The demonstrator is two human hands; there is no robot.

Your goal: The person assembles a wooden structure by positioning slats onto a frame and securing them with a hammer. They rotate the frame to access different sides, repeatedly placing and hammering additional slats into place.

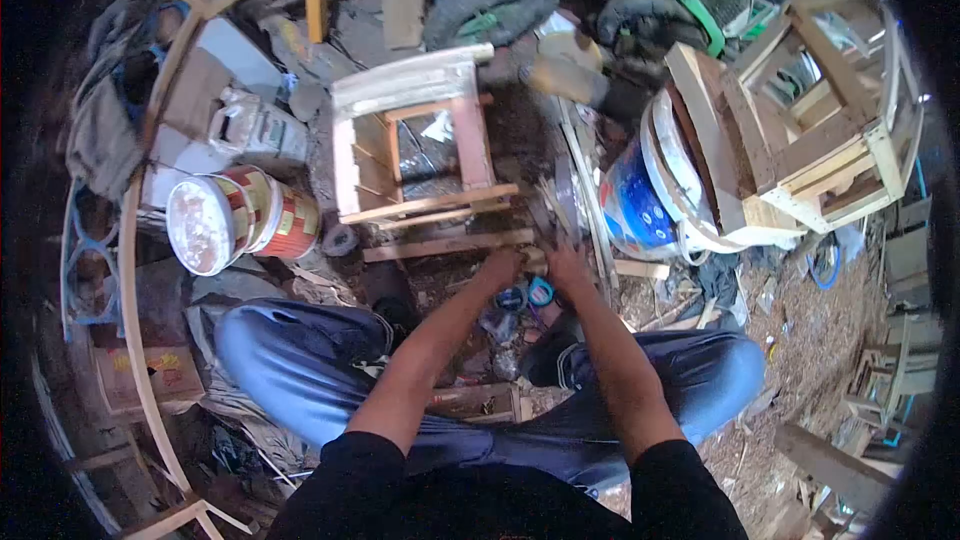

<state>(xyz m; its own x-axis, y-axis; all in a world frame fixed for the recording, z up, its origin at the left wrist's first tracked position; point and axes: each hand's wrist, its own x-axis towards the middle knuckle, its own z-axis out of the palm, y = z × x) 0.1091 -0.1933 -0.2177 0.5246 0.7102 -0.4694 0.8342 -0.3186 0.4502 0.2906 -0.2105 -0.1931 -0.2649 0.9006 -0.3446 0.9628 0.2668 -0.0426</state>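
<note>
Both my hands are low over the ground between my feet, just in front of a wooden frame (420, 145). My left hand (504, 268) is curled near a small piece of wood, its fingers blurred. Close on its right, my right hand (568, 268) reaches forward beside thin wooden strips (588, 195); its fingers are too smeared to read. Just below the hands lie a turquoise round item (540, 291) and a dark blue round one (511, 298). A wooden slat (450, 244) lies to the left of my hands.
Stacked buckets (285, 212) and a pale jug (240, 125) stand at the left. A blue-and-white bucket (640, 200) with wood on top and another wooden frame (830, 130) are at the right. A long curved pole (132, 270) runs down the left side.
</note>
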